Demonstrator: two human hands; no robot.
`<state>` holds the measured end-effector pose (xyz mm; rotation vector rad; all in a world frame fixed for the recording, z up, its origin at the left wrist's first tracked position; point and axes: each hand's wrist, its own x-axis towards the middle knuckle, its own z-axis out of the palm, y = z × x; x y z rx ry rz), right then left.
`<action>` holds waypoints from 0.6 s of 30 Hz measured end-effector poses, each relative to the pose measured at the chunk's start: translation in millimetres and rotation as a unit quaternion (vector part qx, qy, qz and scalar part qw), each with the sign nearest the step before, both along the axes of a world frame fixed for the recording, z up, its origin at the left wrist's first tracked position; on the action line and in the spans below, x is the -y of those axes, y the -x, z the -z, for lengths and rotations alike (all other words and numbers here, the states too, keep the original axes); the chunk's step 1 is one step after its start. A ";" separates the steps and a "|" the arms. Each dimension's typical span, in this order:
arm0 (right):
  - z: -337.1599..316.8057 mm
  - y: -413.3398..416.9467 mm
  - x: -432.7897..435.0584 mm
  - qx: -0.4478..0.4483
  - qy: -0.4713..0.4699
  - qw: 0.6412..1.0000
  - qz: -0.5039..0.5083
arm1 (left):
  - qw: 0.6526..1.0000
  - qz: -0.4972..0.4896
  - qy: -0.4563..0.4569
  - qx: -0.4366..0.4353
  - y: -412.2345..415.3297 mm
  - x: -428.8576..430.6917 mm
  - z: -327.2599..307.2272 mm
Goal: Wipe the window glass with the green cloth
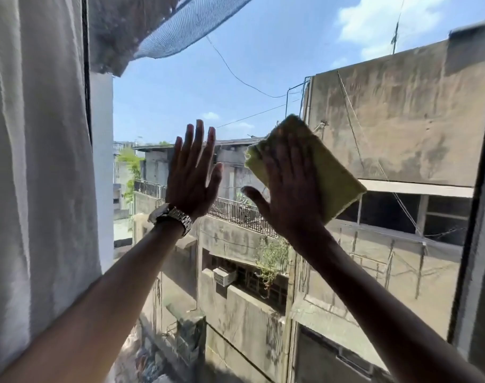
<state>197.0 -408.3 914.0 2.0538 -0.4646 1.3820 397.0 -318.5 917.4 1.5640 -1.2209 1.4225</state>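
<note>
The window glass (263, 64) fills the middle of the view, with sky and concrete buildings behind it. A folded yellow-green cloth (335, 178) lies flat against the pane, right of centre. My right hand (288, 189) presses on the cloth with its palm and spread fingers, covering the cloth's left half. My left hand (193, 175) rests flat on the bare glass just to the left, fingers apart and pointing up, holding nothing. A metal watch (172, 217) sits on my left wrist.
A white curtain (36, 161) hangs along the left side, beside the dark frame edge (86, 78). The dark right frame (476, 217) borders the pane. Blue netting (186, 26) hangs outside at the top.
</note>
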 end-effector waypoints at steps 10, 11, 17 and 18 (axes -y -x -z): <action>70.0 54.0 23.5 -0.192 0.091 0.976 0.048 | 1.000 0.003 0.005 0.000 6.1 -4.8 -3.5; 65.3 65.7 27.9 -0.180 0.083 0.979 0.052 | 1.000 0.006 0.006 0.000 6.2 -4.7 -3.8; -4.8 94.6 37.9 -0.046 -0.004 0.997 0.059 | 1.000 0.003 0.015 0.007 2.6 -2.8 -2.9; -14.9 90.2 34.0 -0.034 -0.020 0.998 0.055 | 1.000 0.004 0.017 0.009 2.3 -2.0 -2.9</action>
